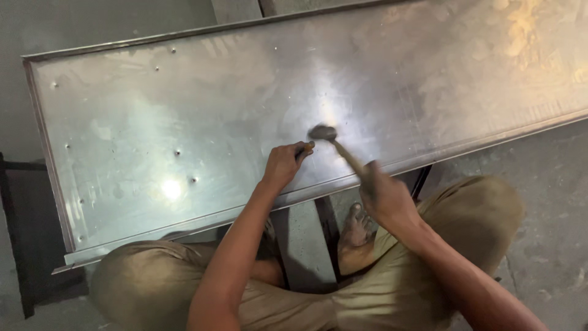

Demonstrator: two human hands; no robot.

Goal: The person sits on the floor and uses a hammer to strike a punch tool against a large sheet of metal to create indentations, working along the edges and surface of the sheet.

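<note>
Right now a long metal sheet (184,122) lies slantwise across a dark frame, over the person's crossed legs. It is dull silver, smeared and scratched, with a bright glare low on its left part and small punched dents scattered over the left half. Its edges are folded into a narrow raised lip along the near, far and left sides; the right end runs out of view. Most of the surface is bare, with wide room to either side of the hands.

The left hand (283,164) rests on the sheet near the close lip, fingers curled shut around a small punch (306,147) tipped toward the middle. The right hand (383,197) grips the wooden handle of a hammer (323,132), blurred, its head just beside the punch's top.
</note>
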